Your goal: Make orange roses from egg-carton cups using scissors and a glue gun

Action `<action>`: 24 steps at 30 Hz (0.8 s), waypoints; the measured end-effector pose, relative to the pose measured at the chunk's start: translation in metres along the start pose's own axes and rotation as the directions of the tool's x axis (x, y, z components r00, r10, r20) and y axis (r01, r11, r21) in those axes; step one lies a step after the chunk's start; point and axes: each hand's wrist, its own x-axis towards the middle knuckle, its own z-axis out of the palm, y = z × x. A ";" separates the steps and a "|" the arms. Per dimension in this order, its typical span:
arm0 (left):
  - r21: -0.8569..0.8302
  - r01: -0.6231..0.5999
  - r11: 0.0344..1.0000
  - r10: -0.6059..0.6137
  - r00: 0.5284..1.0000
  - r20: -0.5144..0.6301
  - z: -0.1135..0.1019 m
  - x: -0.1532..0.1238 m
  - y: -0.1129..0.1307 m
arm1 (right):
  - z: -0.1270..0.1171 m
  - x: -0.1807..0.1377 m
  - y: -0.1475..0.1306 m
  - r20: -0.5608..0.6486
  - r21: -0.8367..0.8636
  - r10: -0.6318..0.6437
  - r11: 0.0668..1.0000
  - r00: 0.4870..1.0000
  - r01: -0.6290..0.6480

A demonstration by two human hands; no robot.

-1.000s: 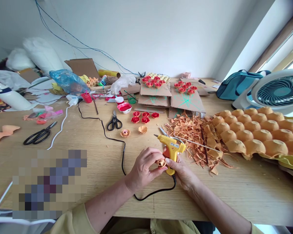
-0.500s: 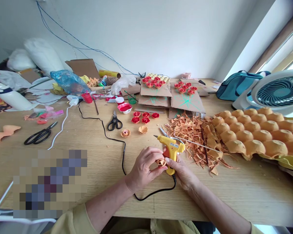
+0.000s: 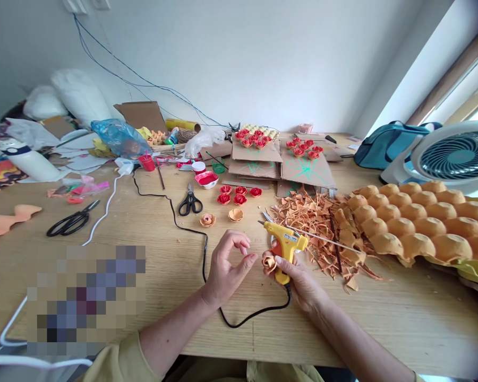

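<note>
My right hand (image 3: 302, 281) is wrapped round a yellow hot glue gun (image 3: 287, 241), whose nozzle points up and left. Between that hand's thumb and fingers is also a small unpainted egg-carton flower (image 3: 268, 262). Just left of the flower, my left hand (image 3: 228, 268) is apart from it, fingers curved, with a gap between thumb and fingertips and nothing held. Beyond the hands sit an unpainted flower with a rolled centre (image 3: 207, 219) and an unpainted petal cup (image 3: 235, 215). Several red-painted flowers (image 3: 240, 199) lie behind them.
Black scissors (image 3: 190, 203) lie near a bowl of red paint (image 3: 206, 180). Orange carton scraps (image 3: 302, 217) and an egg tray (image 3: 414, 220) fill the right side. A black cord (image 3: 258, 312) loops in front of me. Cardboard sheets (image 3: 307, 172) carry red flowers. A fan (image 3: 450, 154) stands far right.
My left hand has let go of the flower and drawn back a little to the left, its fingers opening. The flower stays in my right hand with the glue gun. The view has shifted slightly.
</note>
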 end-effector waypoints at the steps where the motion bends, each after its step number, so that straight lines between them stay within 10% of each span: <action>1: -0.005 0.035 0.999 -0.035 0.999 -0.020 -0.001 0.001 -0.002 | 0.000 0.000 0.000 0.003 0.012 -0.004 1.000 1.000 0.004; 24: 0.057 0.292 0.955 -0.289 0.956 -0.048 -0.005 0.008 -0.026 | -0.008 -0.002 -0.002 0.093 0.112 -0.037 0.993 0.995 0.026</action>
